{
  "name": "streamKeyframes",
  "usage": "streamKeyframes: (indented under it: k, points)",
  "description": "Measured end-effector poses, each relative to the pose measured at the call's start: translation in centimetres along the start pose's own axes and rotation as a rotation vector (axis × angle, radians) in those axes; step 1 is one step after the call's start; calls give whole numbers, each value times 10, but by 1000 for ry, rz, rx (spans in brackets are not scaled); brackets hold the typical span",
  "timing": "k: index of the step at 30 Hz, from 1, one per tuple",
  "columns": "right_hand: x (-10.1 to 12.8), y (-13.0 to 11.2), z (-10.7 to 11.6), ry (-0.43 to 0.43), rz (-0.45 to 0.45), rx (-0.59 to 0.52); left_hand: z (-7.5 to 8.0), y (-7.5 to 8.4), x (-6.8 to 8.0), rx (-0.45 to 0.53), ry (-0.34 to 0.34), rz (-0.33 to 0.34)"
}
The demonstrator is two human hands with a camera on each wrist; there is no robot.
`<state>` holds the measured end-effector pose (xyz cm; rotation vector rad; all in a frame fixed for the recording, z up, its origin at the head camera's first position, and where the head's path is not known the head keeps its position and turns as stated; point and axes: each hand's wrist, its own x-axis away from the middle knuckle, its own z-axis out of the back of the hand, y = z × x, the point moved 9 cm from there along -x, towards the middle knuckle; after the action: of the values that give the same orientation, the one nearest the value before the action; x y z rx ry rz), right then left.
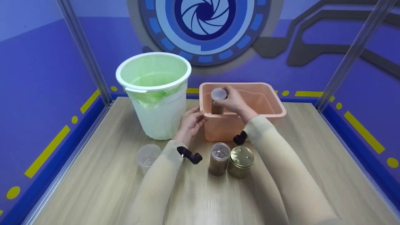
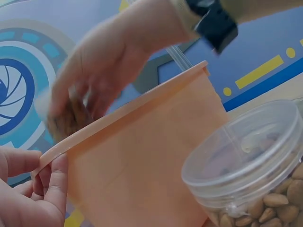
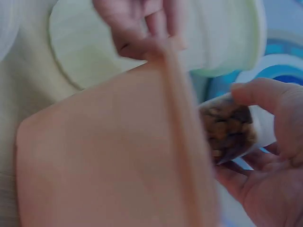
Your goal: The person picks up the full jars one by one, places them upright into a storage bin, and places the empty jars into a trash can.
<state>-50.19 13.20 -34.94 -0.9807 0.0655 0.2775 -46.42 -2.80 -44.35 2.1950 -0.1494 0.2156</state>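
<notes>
My right hand (image 1: pixel 233 101) holds a clear lidded jar (image 1: pixel 217 108) of brown pieces inside the left end of a peach plastic bin (image 1: pixel 223 129). In the right wrist view, thumb and fingers wrap the jar (image 3: pixel 229 128), which is partly hidden by the bin wall. With thumb and fingers, my left hand (image 1: pixel 190 122) pinches the bin's near left rim; the same grip shows in the left wrist view, where the left hand (image 2: pixel 35 194) is cut off by the frame edge. Whether the held jar touches the bin floor is hidden.
Before the bin stand a clear jar of almond-like nuts (image 1: pixel 218 162) and a gold-lidded container (image 1: pixel 241 157), side by side. A clear container (image 1: pixel 148 155) is left of them, partly behind my sleeve. A white wastebasket (image 1: pixel 159 120) with a green liner stands left of the bin.
</notes>
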Motion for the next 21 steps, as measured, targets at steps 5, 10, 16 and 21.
streamKeyframes:
  k: [5, 10, 16, 21]
  points:
    - [-6, 13, -27, -140, -67, 202, 0, 0, 0, 3, 4, 4]
    - [-4, 17, -42, -248, -135, 314, 2, 1, 1, 10, 10, -1]
    - [0, 22, -41, -312, -244, 354, 3, 1, 2, 24, 23, 2]
    - [2, 23, -40, -319, -269, 372, 2, -1, 1, 22, 25, -1]
